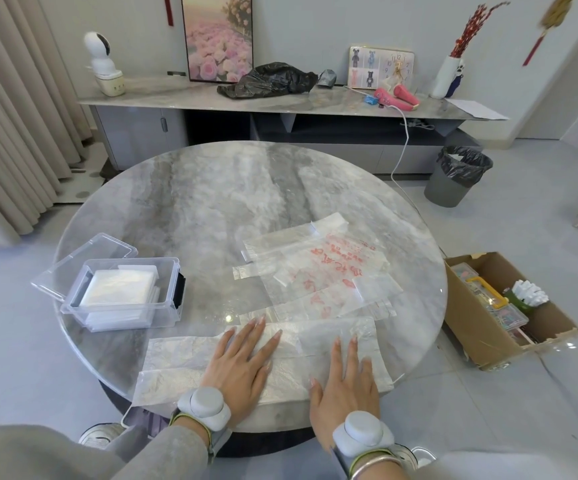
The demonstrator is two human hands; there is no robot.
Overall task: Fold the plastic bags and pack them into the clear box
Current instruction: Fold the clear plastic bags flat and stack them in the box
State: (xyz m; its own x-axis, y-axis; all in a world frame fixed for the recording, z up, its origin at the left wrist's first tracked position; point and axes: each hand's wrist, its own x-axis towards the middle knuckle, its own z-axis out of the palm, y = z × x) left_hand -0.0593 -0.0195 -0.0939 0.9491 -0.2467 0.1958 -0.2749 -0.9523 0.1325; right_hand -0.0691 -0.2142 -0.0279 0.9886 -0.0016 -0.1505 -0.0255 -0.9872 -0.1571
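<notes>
On the left of the surface [190,202], the clear box [125,292] already holds several folded bags. At the near edge, the left hand [242,362] and right hand [346,379] press flat, fingers straight, on one plastic bag [176,362]. To the right, a pile of unfolded bags [318,271] remains.

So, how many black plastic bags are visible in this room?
2. A crumpled black bag lies on the sideboard, before the flower picture; a black liner bag sits in the grey bin on the floor at the right. More could be hidden inside the bin.
</notes>
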